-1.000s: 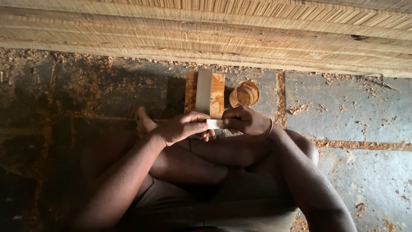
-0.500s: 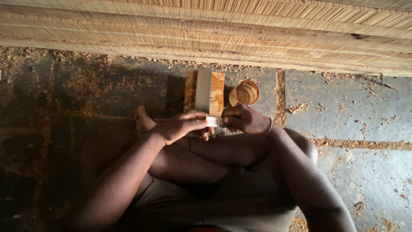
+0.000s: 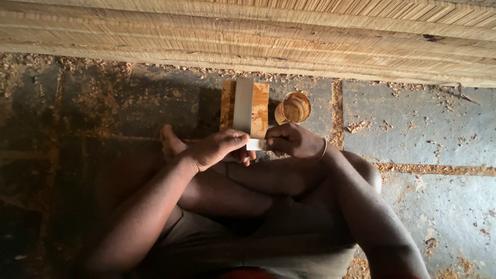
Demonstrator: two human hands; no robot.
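I sit cross-legged on a stone floor. My left hand [image 3: 219, 148] and my right hand [image 3: 293, 140] meet in front of my knees, both pinching a small pale flat piece [image 3: 254, 144] between their fingertips. Just beyond the hands lies a flat wooden block [image 3: 261, 108] with a pale strip [image 3: 243, 105] resting lengthwise on it. A small round wooden cup [image 3: 294, 107] stands to the right of the block. My bare foot [image 3: 170, 140] pokes out left of the left hand.
A long bundle of split cane or reed mat [image 3: 248, 41] runs across the far side. Wood shavings [image 3: 103, 93] litter the floor and fill its joints [image 3: 337, 111]. Grey stone slabs [image 3: 423, 129] lie to the right.
The hands have stayed together on the small pale piece, with only a slight shift of the fingers. The block, strip and cup have not moved.
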